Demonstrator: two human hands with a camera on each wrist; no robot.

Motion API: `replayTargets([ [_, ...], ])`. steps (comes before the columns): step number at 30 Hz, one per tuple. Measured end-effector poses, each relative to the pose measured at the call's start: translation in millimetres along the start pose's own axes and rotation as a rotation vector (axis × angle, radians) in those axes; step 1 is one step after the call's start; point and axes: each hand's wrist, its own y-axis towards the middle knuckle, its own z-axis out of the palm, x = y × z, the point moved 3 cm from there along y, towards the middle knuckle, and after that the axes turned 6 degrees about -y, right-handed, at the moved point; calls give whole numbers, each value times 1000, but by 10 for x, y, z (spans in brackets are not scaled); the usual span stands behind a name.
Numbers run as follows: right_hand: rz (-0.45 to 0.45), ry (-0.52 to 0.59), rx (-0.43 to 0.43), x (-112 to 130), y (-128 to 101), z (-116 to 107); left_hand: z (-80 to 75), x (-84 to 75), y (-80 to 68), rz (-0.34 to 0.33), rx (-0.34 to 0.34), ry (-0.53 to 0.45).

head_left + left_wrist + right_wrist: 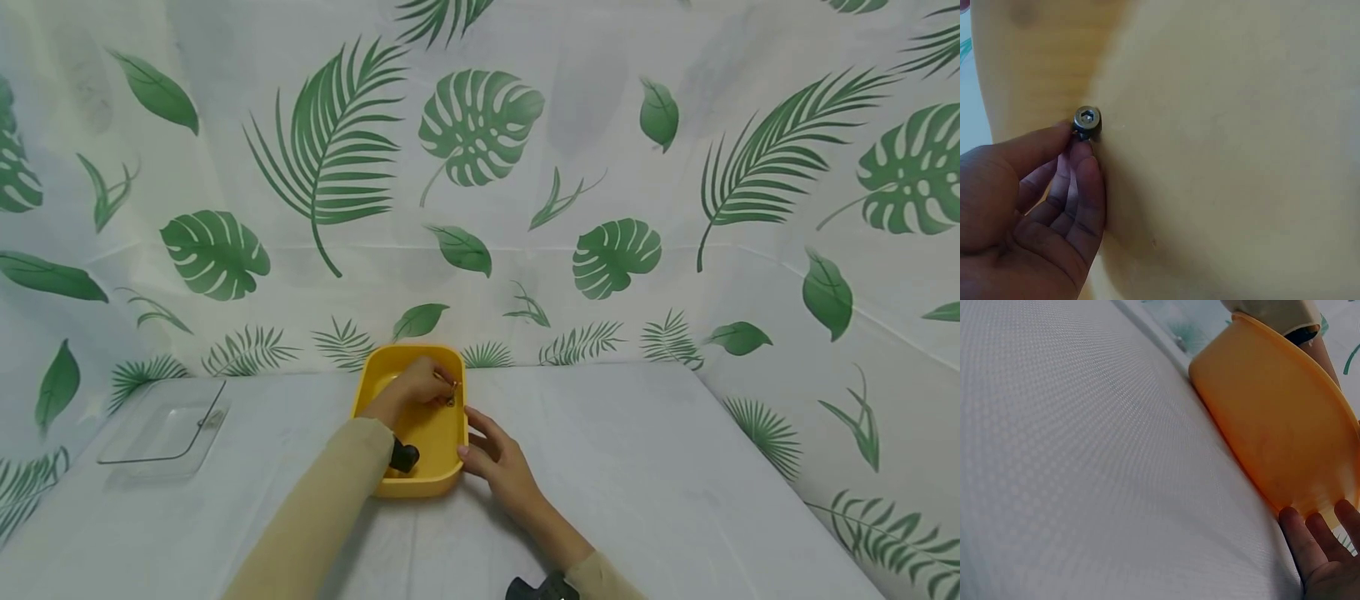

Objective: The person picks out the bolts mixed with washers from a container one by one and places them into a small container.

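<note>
Toward the far edge of the white-covered table (645,483), left of centre, stands a yellow rectangular plastic bin (423,462) with rounded corners and a smooth rim, its long sides running from near to far. Inside it, by the far part of the right wall, the person's left hand (416,385) pinches a small silver metal bolt (1087,117) between the thumb and fingertips. The left wrist view shows the bolt's round head with a hex-shaped recess facing the camera; much of what lies beneath the head is hidden by the fingers, so whether the bolt touches the bin wall cannot be told. Outside the bin, the right hand (501,467) rests against the right wall, its fingers extended and spread, the thumb nearer than the rest; several fingertips touch the lower outer side. Both forearms wear beige sleeves (318,504), and a black device (405,457) sits on the left wrist, with another black device (542,587) on the right. Well apart on the left side of the table lies a clear transparent plastic box (153,429) with a small metallic piece at its right side, too small to identify. Behind the table hangs a white cloth backdrop (577,75) printed with green leaves.
</note>
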Motion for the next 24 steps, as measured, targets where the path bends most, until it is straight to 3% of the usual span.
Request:
replayTargets([
  [17, 1, -17, -6, -11, 7, 10, -12, 39, 60, 25, -24, -29],
  [24, 0, -12, -10, 11, 4, 7, -32, 75, 138, -7, -65, -76],
])
